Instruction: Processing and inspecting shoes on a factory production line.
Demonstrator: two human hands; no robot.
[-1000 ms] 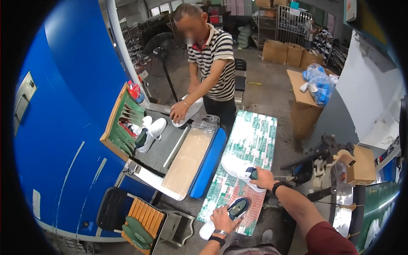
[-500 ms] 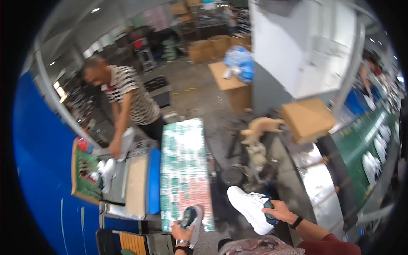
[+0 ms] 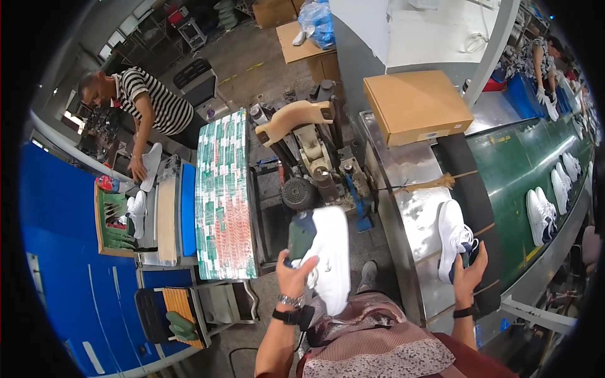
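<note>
My left hand [image 3: 293, 276] is closed on a white sneaker [image 3: 332, 255] with a dark green part at its heel. The shoe hangs tilted in front of my body, and its laces show near my thumb. Over on the right, my right hand [image 3: 471, 272] grips the dark heel of another white sneaker [image 3: 450, 234]. That one points away from me, over the shiny metal ledge [image 3: 413, 217] beside the conveyor. Whether its sole rests on the metal, I cannot tell.
Pairs of white sneakers [image 3: 541, 217] stand on the green conveyor belt [image 3: 501, 173] at right. A cardboard box [image 3: 417, 104] sits on the ledge. Ahead is a machine with a motor [image 3: 298, 192]. A patterned tabletop [image 3: 222, 208] lies left, near a person in a striped shirt [image 3: 157, 104] handling a shoe.
My view has swung to the right. The right-hand sneaker has moved rightward over the metal ledge. My left hand has brought its sneaker away from the patterned tabletop, in front of me.
</note>
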